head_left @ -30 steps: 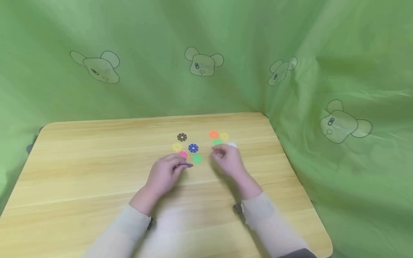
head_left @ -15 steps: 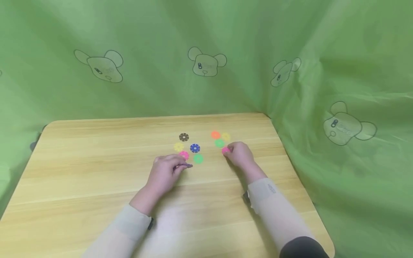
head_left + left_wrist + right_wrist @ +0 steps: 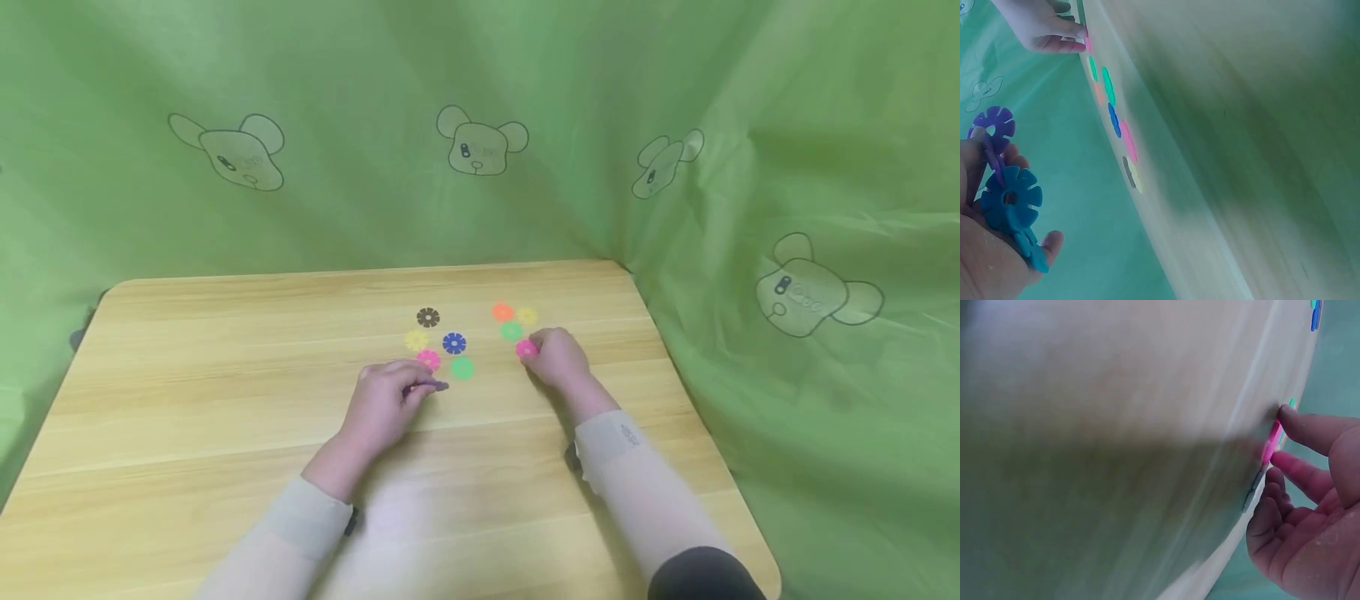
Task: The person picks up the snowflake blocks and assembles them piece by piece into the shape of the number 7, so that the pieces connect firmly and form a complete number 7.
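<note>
My left hand (image 3: 382, 404) holds purple snowflake discs (image 3: 999, 125) slotted together with teal snowflake discs (image 3: 1015, 199). In the head view only a thin purple edge shows past its fingertips. At the right cluster, my right hand (image 3: 561, 360) pinches a pink snowflake disc (image 3: 1270, 442) by its edges, thumb on one side and forefinger on the other; the disc lies at table level. A grey-white disc (image 3: 1254, 489) lies beside it, hidden by the hand in the head view. Just beyond are a green disc (image 3: 512, 331), an orange disc (image 3: 502, 312) and a yellow disc (image 3: 527, 316).
Left of that cluster lie a brown disc (image 3: 428, 317), a yellow disc (image 3: 416, 340), a blue disc (image 3: 453, 343), a pink disc (image 3: 429, 360) and a green disc (image 3: 462, 367). The wooden table (image 3: 225, 375) meets a green curtain (image 3: 345, 208) at its back and right.
My right hand has moved right and slightly away from me onto the pink disc, covering the white one. Over the last half second it has stayed there. The left hand has kept its place.
</note>
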Available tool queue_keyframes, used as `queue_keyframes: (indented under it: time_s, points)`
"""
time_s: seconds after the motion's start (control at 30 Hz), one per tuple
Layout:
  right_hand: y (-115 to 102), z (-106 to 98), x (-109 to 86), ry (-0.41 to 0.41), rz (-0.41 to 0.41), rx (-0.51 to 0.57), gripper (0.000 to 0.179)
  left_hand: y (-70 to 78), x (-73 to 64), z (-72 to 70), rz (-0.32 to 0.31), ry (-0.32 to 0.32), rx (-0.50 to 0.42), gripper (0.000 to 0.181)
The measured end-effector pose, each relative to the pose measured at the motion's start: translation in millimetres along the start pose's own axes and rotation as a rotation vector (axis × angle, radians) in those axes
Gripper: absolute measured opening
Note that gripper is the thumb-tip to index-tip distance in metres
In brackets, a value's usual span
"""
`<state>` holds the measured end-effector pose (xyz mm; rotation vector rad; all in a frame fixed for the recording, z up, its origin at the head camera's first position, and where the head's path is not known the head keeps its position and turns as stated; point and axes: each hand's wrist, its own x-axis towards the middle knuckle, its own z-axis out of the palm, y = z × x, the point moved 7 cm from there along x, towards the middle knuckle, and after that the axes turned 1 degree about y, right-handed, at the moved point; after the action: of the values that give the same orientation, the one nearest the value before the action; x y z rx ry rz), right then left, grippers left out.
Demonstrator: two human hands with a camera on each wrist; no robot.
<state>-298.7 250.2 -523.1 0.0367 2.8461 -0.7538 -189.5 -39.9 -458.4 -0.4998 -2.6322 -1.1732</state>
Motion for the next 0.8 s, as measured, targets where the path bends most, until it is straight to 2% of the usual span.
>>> queue_keyframes:
  time_s: [0.2, 0.53, 0.63, 0.8]
  points:
    - [2, -2, 2.6, -0.013, 0.026, 0.042, 0.037, -1.4, -0.9, 0.7, -0.018, -0.002, -0.007, 0.009]
    - [-1, -4, -6.4, 0.081, -0.017, 0.059, 0.020, -0.8, -0.5, -0.8, -0.021, 0.007, -0.013, 0.008]
    - [-5, -3, -12.0, 0.102, -0.040, 0.128, 0.015, -1.4, -0.1, -2.2, -0.032, 0.013, -0.021, 0.008]
    - [-24, -4, -22.6, 0.122, -0.102, 0.353, 0.018, -3.5, 2.2, -5.0, -0.039, 0.038, -0.036, 0.008]
